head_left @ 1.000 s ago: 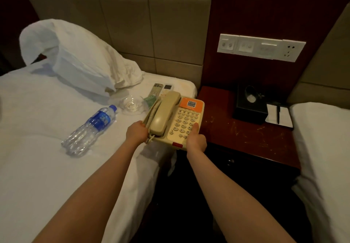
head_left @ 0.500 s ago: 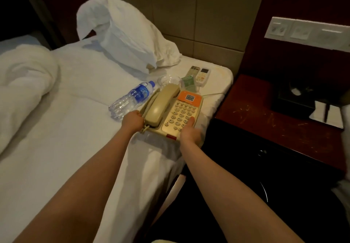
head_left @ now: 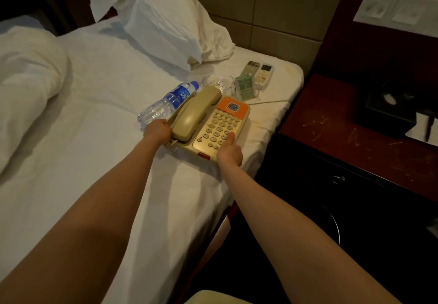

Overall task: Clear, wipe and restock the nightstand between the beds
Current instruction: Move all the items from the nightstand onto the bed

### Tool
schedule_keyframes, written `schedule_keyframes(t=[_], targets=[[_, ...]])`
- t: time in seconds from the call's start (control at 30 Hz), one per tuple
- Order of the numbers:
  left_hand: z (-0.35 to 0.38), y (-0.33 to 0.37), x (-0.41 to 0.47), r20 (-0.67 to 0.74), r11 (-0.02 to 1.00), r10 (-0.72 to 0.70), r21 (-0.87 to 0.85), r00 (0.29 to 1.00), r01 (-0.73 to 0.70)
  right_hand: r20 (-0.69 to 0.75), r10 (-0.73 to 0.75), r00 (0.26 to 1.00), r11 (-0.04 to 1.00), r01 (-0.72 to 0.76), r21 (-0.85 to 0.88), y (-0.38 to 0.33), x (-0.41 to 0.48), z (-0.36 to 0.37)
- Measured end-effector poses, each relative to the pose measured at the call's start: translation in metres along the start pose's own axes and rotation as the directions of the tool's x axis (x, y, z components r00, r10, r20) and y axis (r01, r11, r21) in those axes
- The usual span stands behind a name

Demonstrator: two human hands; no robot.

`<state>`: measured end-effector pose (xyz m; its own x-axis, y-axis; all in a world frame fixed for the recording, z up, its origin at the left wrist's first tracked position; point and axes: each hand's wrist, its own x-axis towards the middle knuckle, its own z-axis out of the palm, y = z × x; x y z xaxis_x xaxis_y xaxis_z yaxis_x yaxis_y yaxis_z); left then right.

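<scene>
A beige telephone (head_left: pixel 208 123) with an orange QR label lies on the white bed (head_left: pixel 94 137) near its right edge. My left hand (head_left: pixel 157 130) grips its left side by the handset. My right hand (head_left: pixel 230 152) holds its front right corner, thumb on the keypad. Its cord (head_left: pixel 272 101) trails toward the dark red nightstand (head_left: pixel 343 137), whose scratched top holds a black tissue box (head_left: pixel 388 107) and a white notepad with pen (head_left: pixel 424 128).
On the bed behind the phone lie a water bottle (head_left: pixel 168 104), a glass ashtray (head_left: pixel 216 82), a green packet (head_left: pixel 245 88) and two remotes (head_left: pixel 259 72). A pillow (head_left: pixel 163 24) leans on the headboard, a duvet (head_left: pixel 26 78) is bunched left. A switch panel (head_left: pixel 398 12) is on the wall.
Both hands carried the phone from the nightstand's edge leftward onto the bed, where it now rests. My view swung left with it.
</scene>
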<state>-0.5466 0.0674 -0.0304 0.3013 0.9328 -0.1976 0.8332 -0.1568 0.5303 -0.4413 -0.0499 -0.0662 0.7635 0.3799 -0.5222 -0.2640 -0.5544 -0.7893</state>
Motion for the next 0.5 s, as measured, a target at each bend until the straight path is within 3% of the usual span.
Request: schedule_keyframes(t=[0.17, 0.33, 0.5], targets=[[0.007, -0.004, 0.009, -0.021, 0.998, -0.014, -0.062, 1.000, 0.013, 0.015, 0.006, 1.000, 1.000, -0.006, -0.018, 0.000, 0.006, 0.005], [0.001, -0.007, 0.016, 0.035, 0.978, -0.042, -0.205, 0.998, 0.049, 0.068, -0.084, 0.994, 0.975, 0.096, -0.199, 0.002, 0.012, 0.003], [-0.013, -0.004, 0.016, 0.146, 0.991, -0.050, -0.118, 0.988, 0.067, 0.170, -0.129, 0.977, 0.921, 0.182, -0.345, -0.001, 0.019, -0.012]])
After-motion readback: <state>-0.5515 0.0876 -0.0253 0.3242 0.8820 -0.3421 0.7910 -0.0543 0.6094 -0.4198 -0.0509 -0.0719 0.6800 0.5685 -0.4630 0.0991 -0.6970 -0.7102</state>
